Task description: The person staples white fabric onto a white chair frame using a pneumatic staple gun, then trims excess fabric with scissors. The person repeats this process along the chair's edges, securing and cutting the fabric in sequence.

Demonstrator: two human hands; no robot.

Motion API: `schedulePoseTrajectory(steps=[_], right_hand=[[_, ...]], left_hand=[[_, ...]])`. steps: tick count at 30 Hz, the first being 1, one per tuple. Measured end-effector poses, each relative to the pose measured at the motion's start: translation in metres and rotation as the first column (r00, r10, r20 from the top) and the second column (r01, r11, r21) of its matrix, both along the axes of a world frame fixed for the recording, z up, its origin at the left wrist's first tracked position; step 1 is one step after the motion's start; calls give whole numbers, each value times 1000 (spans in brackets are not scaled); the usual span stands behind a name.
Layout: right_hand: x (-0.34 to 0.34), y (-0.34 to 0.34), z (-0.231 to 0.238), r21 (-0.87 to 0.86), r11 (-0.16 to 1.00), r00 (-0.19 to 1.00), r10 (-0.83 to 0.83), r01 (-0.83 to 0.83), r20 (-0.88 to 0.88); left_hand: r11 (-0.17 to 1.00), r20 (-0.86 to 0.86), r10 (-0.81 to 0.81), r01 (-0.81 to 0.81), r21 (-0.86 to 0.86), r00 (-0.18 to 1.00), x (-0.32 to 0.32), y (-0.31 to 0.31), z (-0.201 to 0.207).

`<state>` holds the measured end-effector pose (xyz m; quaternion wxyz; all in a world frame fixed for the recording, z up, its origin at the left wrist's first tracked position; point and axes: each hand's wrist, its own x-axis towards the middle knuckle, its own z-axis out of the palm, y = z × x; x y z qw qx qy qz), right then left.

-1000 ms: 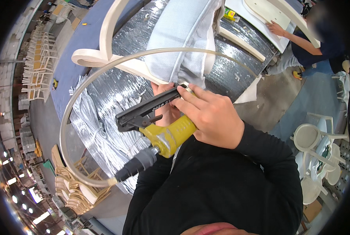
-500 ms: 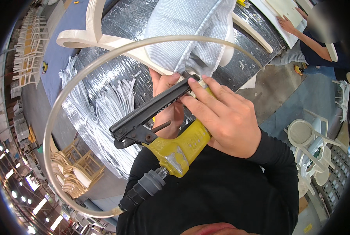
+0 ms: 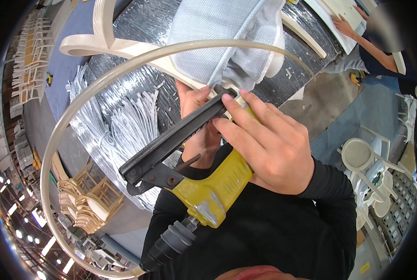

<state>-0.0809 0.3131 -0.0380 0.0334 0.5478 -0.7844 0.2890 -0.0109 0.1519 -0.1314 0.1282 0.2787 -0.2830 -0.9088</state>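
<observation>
My right hand (image 3: 278, 151) is wrapped round a yellow pneumatic staple gun (image 3: 210, 189), its fingers lying along the head. The black magazine slants down to the left, and the nose meets a pale bentwood chair frame (image 3: 131, 49) at the edge of the seat fabric (image 3: 206, 39). That fabric is light grey-blue, woven and bunched into folds near the nose. Behind the magazine, my left hand (image 3: 194, 105) grips the frame, its thumb close to the nose; part of that hand is hidden. A clear air hose (image 3: 47, 154) loops from the black coupling at the gun's handle.
The chair frame rests on a table (image 3: 292, 60) wrapped in shiny dark film. Bundled white strips (image 3: 129, 121) lie at its left. Another person's arm (image 3: 376, 56) works at the far right. Stacked wooden chairs (image 3: 87, 200) stand at left, white chair parts (image 3: 357, 154) at right.
The gun's rear end has swung down and to the left, while its nose stays at the frame edge. The hose loop has shifted left with it. Both hands keep their holds.
</observation>
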Motion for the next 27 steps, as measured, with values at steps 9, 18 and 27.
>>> schedulePoseTrajectory(steps=[9, 18, 27], right_hand=[[-3, -7, 1, 34, 999, 1000, -10, 9, 22], [-3, -9, 0, 40, 999, 1000, -13, 12, 27], [-5, -10, 1, 32, 999, 998, -26, 24, 59]], left_hand=[[950, 23, 43, -33, -309, 999, -3, -8, -3], [-331, 58, 241, 138, -933, 969, 13, -65, 32], [-336, 383, -126, 324, -885, 915, -29, -82, 77]])
